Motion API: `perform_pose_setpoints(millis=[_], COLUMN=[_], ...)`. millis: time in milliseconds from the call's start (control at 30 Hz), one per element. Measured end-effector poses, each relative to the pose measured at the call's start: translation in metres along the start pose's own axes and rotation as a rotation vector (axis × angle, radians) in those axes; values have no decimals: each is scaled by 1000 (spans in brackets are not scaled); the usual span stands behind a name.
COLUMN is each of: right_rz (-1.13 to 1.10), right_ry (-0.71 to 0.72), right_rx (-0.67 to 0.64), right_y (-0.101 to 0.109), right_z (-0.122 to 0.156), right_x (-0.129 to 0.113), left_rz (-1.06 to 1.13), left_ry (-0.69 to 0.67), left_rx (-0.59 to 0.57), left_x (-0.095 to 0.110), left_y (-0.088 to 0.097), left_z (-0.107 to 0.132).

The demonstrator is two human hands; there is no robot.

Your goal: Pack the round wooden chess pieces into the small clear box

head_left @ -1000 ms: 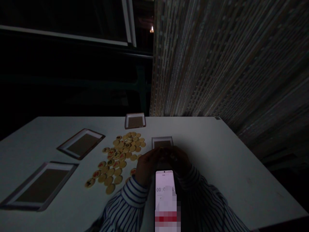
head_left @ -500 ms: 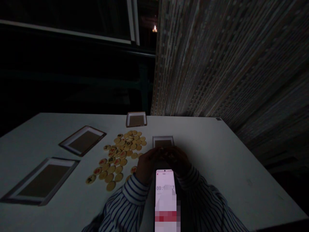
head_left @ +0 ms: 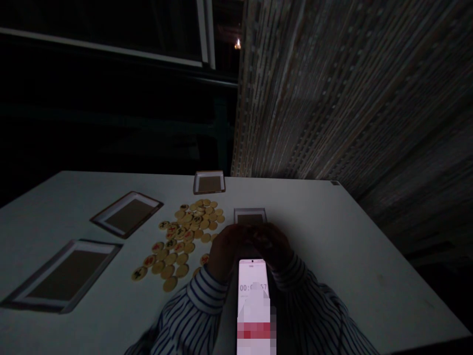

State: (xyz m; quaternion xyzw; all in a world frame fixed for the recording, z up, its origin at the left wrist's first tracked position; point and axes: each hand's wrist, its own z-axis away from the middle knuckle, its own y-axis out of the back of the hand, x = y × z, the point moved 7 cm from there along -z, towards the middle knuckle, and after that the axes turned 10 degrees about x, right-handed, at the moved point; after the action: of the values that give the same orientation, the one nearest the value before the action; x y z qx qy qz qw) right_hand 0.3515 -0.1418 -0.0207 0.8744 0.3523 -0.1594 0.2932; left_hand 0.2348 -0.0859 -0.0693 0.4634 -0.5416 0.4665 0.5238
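Observation:
My left hand [head_left: 222,250] and my right hand [head_left: 275,245] come together above the top end of a lit phone [head_left: 253,276], their fingertips meeting or overlapping. Deep shadow hides most of the fingers, and I cannot make out anything between them. Just beyond the fingertips lies a small shallow tray [head_left: 250,211], its near part covered by my hands. To the left of my left hand, many round wooden Chinese chess pieces [head_left: 170,259] are spread in a loose heap; some show red or black characters, others are blank side up. The phone displays a timer, partly blurred out.
Three more shallow trays rest on the white table [head_left: 314,236]: a large one [head_left: 66,273] at the near left, a middle one [head_left: 129,214] behind it, and a small one [head_left: 209,182] at the far edge. A string curtain [head_left: 295,98] hangs behind on the right.
The camera view has shifted very slightly. My hands, the phone, the pieces and the trays stay in place.

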Motion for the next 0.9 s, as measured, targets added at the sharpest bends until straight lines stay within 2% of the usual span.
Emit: perform_pose_setpoints(millis=[200, 433, 667, 900], right_rz=[12, 5, 2, 88], right_ry=[72, 120, 66, 120], right_rx=[47, -38, -27, -148], right_y=[0, -4, -7, -10], right_z=[0, 0, -2, -13], right_x=[-2, -3, 0, 2], left_rz=[-3, 0, -59, -140], left_ry=[-7, -57, -81, -134], left_rx=[17, -39, -11, 28], left_x=[1, 3, 4, 10], left_y=[4, -1, 1, 5], left_z=[1, 1, 1, 0])
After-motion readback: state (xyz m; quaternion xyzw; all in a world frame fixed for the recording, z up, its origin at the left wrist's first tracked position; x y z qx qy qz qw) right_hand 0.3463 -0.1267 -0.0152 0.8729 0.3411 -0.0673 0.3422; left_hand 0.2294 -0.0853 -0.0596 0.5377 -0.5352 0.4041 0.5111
